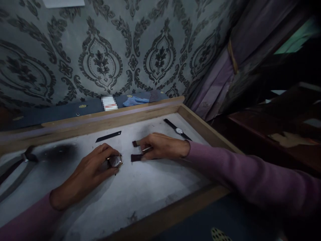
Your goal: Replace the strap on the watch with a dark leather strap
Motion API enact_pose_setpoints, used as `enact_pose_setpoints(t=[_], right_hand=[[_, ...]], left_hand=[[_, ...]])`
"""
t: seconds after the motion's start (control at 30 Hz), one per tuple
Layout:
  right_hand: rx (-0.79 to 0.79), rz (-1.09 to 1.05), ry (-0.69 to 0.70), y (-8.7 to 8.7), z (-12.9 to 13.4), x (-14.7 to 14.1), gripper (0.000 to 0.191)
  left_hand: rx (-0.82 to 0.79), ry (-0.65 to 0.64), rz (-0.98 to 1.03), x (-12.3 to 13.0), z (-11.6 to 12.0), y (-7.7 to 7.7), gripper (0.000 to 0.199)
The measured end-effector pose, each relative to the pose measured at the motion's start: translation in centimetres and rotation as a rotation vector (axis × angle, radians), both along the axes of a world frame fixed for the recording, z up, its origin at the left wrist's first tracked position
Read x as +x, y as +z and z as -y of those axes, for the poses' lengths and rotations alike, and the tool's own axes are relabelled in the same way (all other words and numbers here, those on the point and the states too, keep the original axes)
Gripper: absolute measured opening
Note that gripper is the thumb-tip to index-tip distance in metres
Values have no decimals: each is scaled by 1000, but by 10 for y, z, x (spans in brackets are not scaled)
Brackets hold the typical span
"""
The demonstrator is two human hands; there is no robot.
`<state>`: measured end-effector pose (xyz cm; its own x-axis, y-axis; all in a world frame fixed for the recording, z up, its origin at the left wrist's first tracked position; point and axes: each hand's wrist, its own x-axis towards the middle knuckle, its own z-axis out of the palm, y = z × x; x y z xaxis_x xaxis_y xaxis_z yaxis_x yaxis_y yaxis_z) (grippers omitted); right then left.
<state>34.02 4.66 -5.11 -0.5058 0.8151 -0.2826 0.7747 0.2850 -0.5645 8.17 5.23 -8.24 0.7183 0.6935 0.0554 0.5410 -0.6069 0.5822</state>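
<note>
My left hand (pixel 94 164) is closed around the rim of a round watch case (pixel 115 161) with a pale dial. No strap shows on that case. My right hand (pixel 160 146) lies to its right with thumb and fingers bent over two dark strap ends. One short brown strap end (pixel 135 143) sticks out past the index finger, and a longer brown watch strap (pixel 136 157) passes under the thumb. A thin shiny metal piece (pixel 147 149) shows between the fingers; its kind cannot be made out. Beyond both hands lies a dark cutter blade (pixel 108 136).
A wooden-rimmed white tray (pixel 150 187) surrounds the work. Inside are a black-strapped watch (pixel 179 131) at the right and a dark strap-like object (pixel 28 156) at the left. Behind the rim lie a blue cloth (pixel 135 101) and a blurred white packet (pixel 109 102). A purple curtain (pixel 215 80) hangs right.
</note>
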Motion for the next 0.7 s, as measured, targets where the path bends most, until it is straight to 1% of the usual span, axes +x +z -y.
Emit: enact_pose_setpoints(t=[0.1,0.2,0.33,0.47,0.5,0.6,0.7], right_hand=[[-8,-162,-6,-2,-6,6,21],[-32,-311,-70,-4,-13,13,25],[-197,-527,-171,-4,-19,20,20],[-364,-808,-300,-4,-23,25,6],[-413,-895,-319,-4,-23,25,6],[-540,-1156,-350,-5,-25,25,17],[-606,-1306,-360,-6,-24,22,19]], left_hand=[[5,14,10,1,0,-2,19],[3,7,14,0,-1,-4,19],[11,0,13,-1,-2,-5,20],[23,-1,11,-1,-3,-5,20],[27,1,13,-1,-2,-5,20],[28,5,22,0,-2,-4,19],[20,-21,12,0,-3,-3,19]])
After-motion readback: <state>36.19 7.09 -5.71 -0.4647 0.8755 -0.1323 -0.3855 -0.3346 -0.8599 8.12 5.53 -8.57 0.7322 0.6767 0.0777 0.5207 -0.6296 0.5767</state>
